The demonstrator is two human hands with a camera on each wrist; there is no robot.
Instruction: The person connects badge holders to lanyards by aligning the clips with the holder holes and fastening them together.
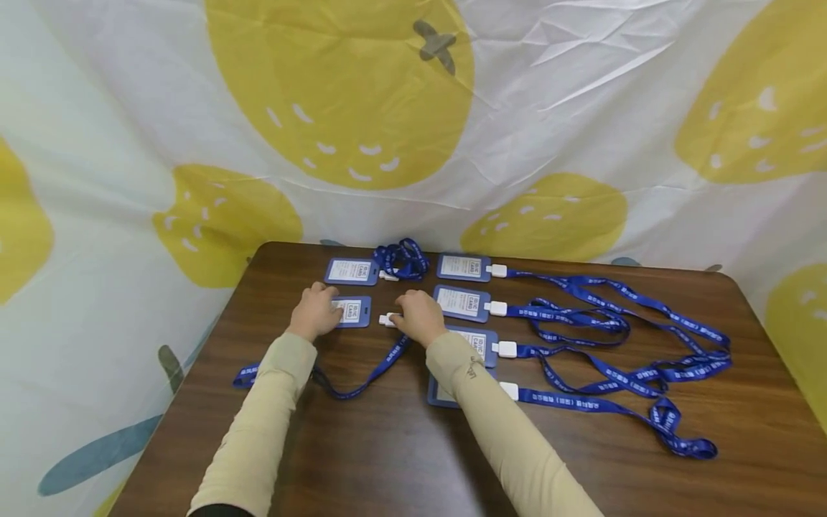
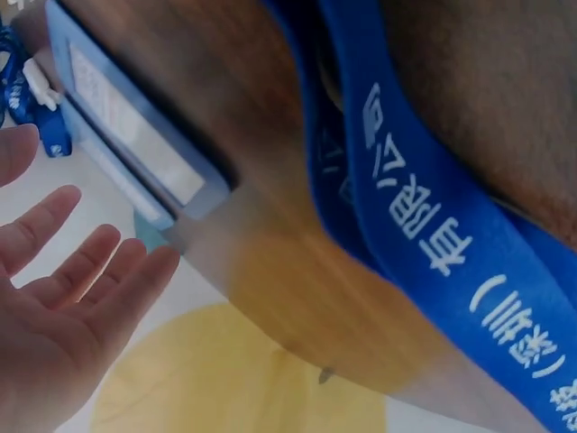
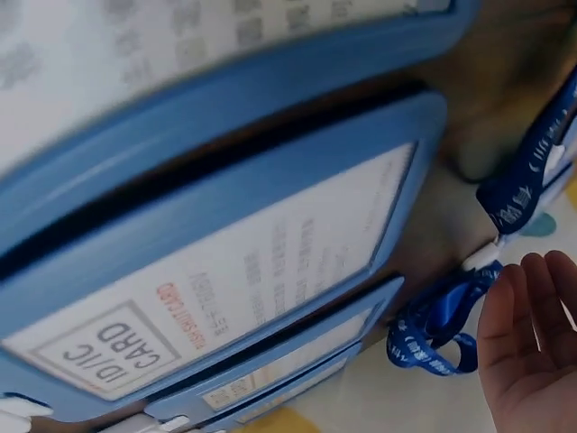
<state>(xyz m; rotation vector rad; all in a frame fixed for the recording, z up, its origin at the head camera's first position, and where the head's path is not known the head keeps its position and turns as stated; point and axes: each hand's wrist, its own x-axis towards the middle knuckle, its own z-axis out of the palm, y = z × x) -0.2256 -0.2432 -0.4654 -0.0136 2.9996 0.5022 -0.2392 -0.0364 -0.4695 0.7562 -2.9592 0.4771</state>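
My left hand (image 1: 314, 312) reaches over the left end of a blue card holder (image 1: 352, 311) lying flat, its fingers loosely extended. In the left wrist view, the left hand (image 2: 77, 289) has its fingers spread beside two card holders, palm bare. My right hand (image 1: 420, 317) is low over the table, thumb at a white lanyard clip (image 1: 387, 320). From there a blue lanyard (image 1: 381, 370) runs left beneath my left forearm. The right wrist view shows the right hand (image 3: 532, 338) with lightly bent fingers, fingertips near the white clip (image 3: 482, 256).
Behind stand a second card holder (image 1: 351, 271) and a coiled blue lanyard (image 1: 403, 260). Several card holders form a column at centre, such as this one (image 1: 461, 302), their lanyards (image 1: 614, 305) stretching right. My right sleeve (image 1: 478, 388) covers part of the front ones. A patterned cloth (image 1: 413, 208) hangs behind the table.
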